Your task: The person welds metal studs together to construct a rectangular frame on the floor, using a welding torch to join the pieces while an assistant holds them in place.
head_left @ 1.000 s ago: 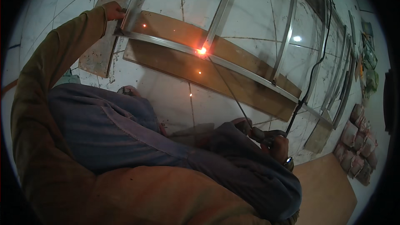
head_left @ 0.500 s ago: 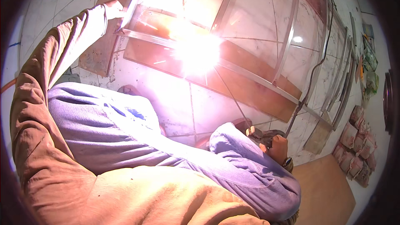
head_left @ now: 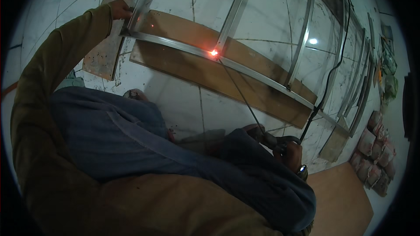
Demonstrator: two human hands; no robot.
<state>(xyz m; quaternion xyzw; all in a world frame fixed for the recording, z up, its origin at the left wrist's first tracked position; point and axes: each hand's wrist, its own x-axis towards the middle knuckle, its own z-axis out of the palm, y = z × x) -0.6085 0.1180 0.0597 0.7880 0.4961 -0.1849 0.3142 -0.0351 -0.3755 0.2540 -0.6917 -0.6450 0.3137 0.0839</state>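
Note:
My right hand (head_left: pixel 291 155) is closed round a welding electrode holder (head_left: pixel 273 140), partly hidden behind my knee. From its jaws a long thin welding rod (head_left: pixel 242 94) slants up to a joint of the metal frame (head_left: pixel 262 77). A small spot there glows red-orange (head_left: pixel 214 53), where a crossbar meets the long bar. At the frame's left corner my left hand (head_left: pixel 120 9) grips the end bar, its fingers partly out of sight behind it. Beneath the long bar lies a brown board (head_left: pixel 188 67).
A black cable (head_left: pixel 334 67) runs from the holder across the frame's right part. Several small packets (head_left: pixel 373 153) lie at the right, beside a tan sheet (head_left: pixel 341 201). Another board (head_left: pixel 103 59) rests under the left corner. Green plastic bags (head_left: pixel 389 85) sit at the far right.
The blinding white arc and flying sparks have gone out, leaving a small red glow at the joint. The whole scene is darker. Both hands stay about where they were.

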